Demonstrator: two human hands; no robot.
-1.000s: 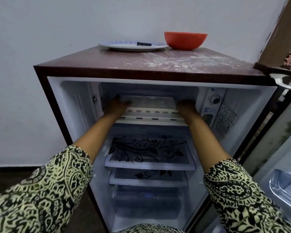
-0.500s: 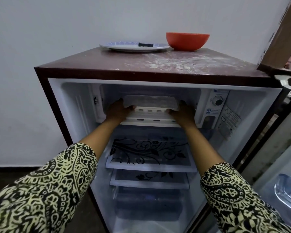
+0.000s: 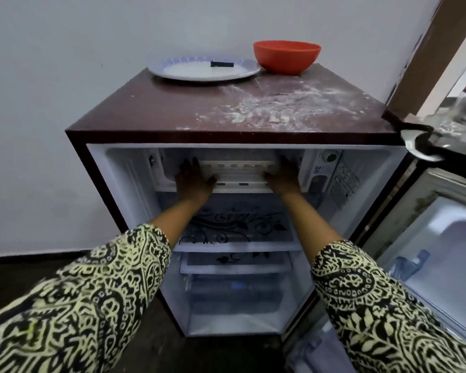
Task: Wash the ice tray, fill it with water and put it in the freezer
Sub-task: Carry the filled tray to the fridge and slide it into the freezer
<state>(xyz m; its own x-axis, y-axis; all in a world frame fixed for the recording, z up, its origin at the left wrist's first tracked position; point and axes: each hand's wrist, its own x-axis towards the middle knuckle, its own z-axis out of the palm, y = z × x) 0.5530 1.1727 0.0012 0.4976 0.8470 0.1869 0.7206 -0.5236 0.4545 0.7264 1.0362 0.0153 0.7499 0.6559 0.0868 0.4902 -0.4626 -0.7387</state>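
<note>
Right now both my arms reach into the open fridge (image 3: 97, 168), up at the freezer (image 3: 234, 157) slot just under its top. My left hand (image 3: 194, 179) lies against the left end of the ice tray (image 3: 236, 166), fingers stretched forward and slightly apart, palm down, thumb pointing inward along the ledge below. My right hand (image 3: 284, 175) meets the tray's right end the same way, fingers laid forward over the corner; whether either hand actually curls under the tray I cannot tell. The tray sits level at the mouth of the freezer, its front row of cells facing me, resting above a white ribbed ledge (image 3: 240, 181). Below my wrists is a glass shelf (image 3: 234, 227) printed with black floral swirls, a second shelf (image 3: 234, 261) beneath it, and a clear drawer (image 3: 234, 297) at the bottom. On top of the fridge stand a white plate (image 3: 199, 72) with a small dark object (image 3: 221, 64) lying on it and, just beside it, an orange bowl (image 3: 285, 57); white powder (image 3: 277, 103) is scattered across the dark red surface. The fridge door (image 3: 441, 238) hangs open at my right. My patterned sleeves (image 3: 100, 305) fill the foreground.
</note>
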